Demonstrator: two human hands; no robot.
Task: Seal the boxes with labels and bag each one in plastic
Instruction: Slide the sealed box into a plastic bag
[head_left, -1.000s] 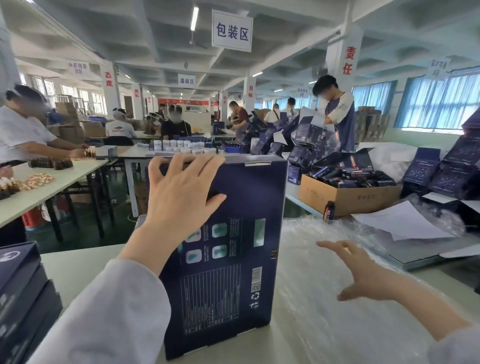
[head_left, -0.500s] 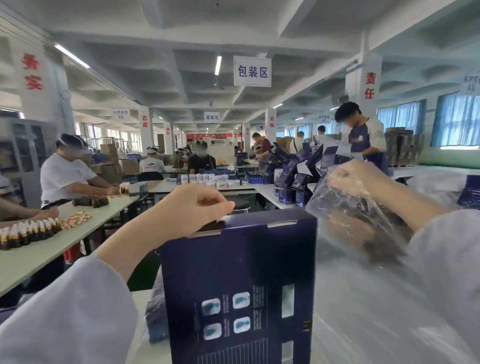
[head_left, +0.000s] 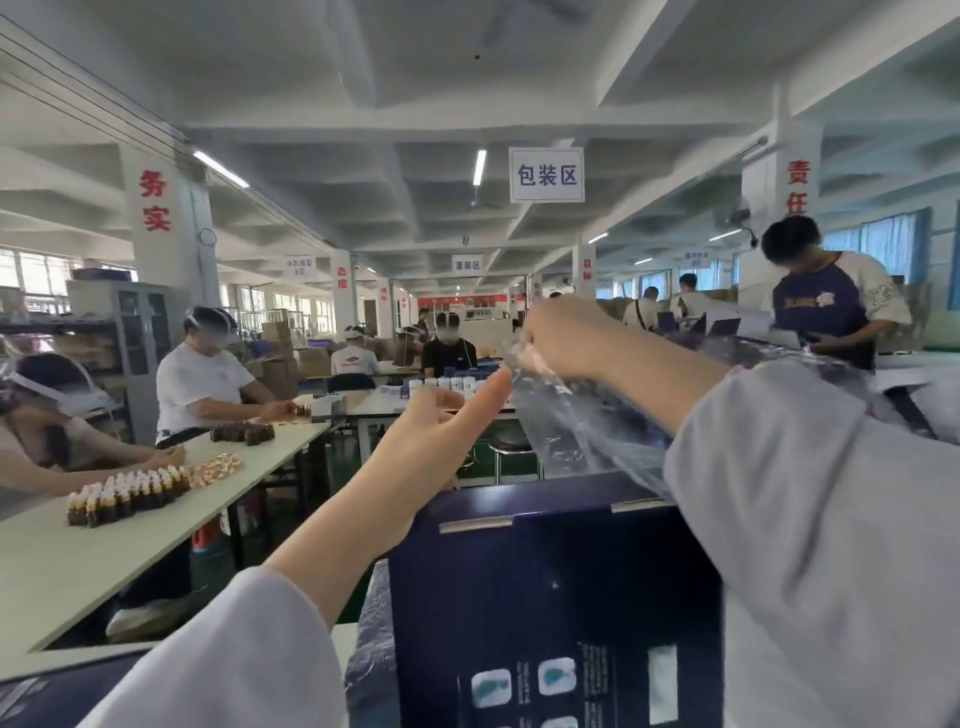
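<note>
One dark blue box (head_left: 556, 597) stands upright at lower centre, printed face to the camera, base cut off by the frame edge. One clear plastic bag (head_left: 566, 431) hangs above the box, from centre frame down to the box's top right corner.

Two hands:
- **Right hand** (head_left: 566, 338), centre frame: fingers curled and clamped on the bag's upper edge, holding it up.
- **Left hand** (head_left: 431, 441), just left of the bag: fingers straight and apart, holding nothing, index tip at the bag's edge (contact or not, cannot tell).

One long table (head_left: 78, 561) at left carries two clusters of small brown bottles (head_left: 124, 493), with two seated people at it. One hanging sign (head_left: 546, 174) at upper centre. One standing person (head_left: 831, 306) at upper right.

Versus half a second earlier:
- The left hand has left the box's top edge, where it sat curled, and now reaches up toward the bag.
- The right hand keeps the bag raised.
- The box sits lower in frame.
</note>
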